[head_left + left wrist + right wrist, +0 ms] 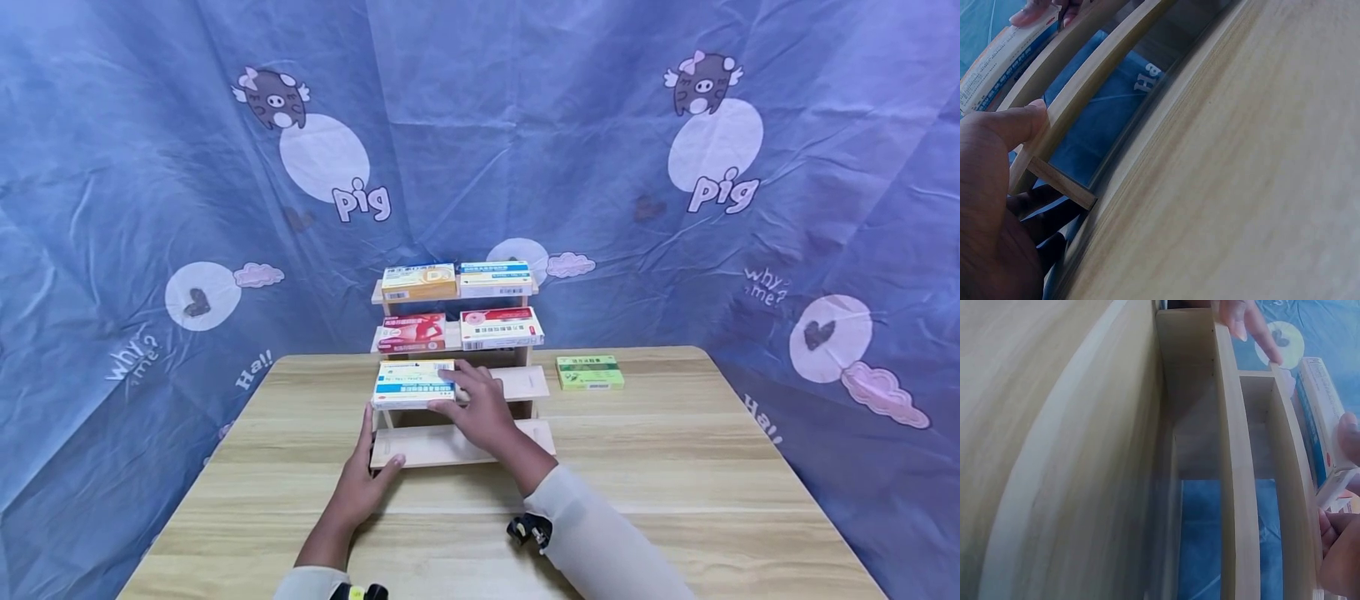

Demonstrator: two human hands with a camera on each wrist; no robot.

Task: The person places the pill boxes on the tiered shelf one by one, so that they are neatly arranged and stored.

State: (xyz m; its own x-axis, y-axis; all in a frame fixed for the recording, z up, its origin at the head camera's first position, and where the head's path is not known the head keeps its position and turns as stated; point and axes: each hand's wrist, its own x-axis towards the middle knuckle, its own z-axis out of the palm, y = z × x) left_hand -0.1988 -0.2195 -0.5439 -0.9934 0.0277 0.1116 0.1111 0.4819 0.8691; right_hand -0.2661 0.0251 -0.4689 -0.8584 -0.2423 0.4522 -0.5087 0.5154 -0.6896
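Note:
A stepped wooden display rack (pixel 465 444) with several tiers stands on the table. My left hand (pixel 358 492) grips its lower left corner; in the left wrist view the thumb (pixel 1025 122) lies on a shelf board and the other fingers reach behind the side. On the left of the second tier from the bottom is a white-and-blue medicine box (pixel 408 387). My right hand (pixel 483 412) pinches that box at its right end. The right wrist view shows the box (pixel 1322 415) by the shelf edge, with part of the right hand (pixel 1344 550) at its end.
Higher tiers hold a yellow-and-white box (pixel 418 282), a blue-and-white box (pixel 495 279), a pink-red box (pixel 411 332) and a red-and-white box (pixel 501 327). A green box (pixel 589 372) lies on the wooden table (pixel 675 467) right of the rack. Blue printed cloth (pixel 525 158) hangs behind.

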